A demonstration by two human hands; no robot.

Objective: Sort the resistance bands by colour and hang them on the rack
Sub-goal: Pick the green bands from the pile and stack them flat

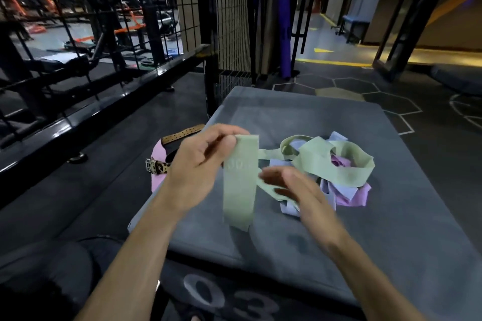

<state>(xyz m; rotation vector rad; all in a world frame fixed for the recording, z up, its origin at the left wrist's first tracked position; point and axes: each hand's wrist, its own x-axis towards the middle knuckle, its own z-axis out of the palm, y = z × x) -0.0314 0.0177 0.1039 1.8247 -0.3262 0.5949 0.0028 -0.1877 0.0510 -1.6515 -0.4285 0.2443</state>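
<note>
L hand (200, 159) pinches a green band (238, 185) by its top, hanging over the grey mat (365, 229). R hand (294, 187) is blurred, fingers loose by another green strip; grip unclear. Band pile (336, 172) just beside.

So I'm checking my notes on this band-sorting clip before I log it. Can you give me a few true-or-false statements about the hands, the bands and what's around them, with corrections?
1. The left hand pinches a green band that hangs down from it. True.
2. The pile on the grey pad holds only green bands. False: lilac and pink bands lie in it too.
3. The right hand is curled in a fist well away from the bands. False: its fingers are loosely extended, right at a green strip beside the pile; it is blurred.
4. A studded belt lies off the pad's left edge. True.
5. Bands already hang on a rack. False: none is seen hanging.
</note>
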